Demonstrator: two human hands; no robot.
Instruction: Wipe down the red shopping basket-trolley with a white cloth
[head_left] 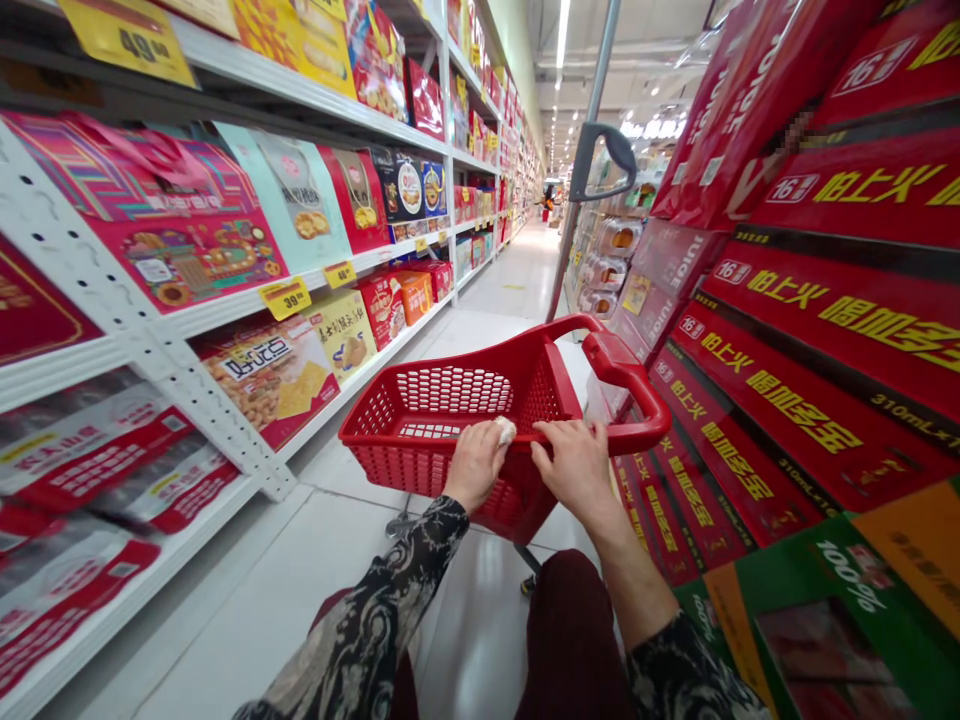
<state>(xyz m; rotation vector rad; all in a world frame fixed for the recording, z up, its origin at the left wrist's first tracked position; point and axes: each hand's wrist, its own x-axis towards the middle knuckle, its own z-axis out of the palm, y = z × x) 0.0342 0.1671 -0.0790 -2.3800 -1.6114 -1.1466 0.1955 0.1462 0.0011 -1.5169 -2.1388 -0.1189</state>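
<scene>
A red plastic shopping basket (439, 470) with perforated sides stands before me, wheels showing beneath it. My left hand (478, 466) is closed at its near rim, pressing a small crumpled white wad (505, 431), tissue or cloth, against the edge. Just right of it, my right hand (574, 462) grips the same rim near the corner, fingers curled over the top. The basket's red loop handle (637, 385) sticks out to the right of that hand. Inside the basket, the visible part of the floor shows nothing lying on it.
White shelves (217, 318) with boxed snacks and yellow price tags line the left. Stacked red drink cartons (757, 400) rise close on the right, above a green carton (847, 600). A metal pole (592, 110) with a grey handle (602, 163) stands behind the basket. A tiled aisle (517, 260) runs ahead.
</scene>
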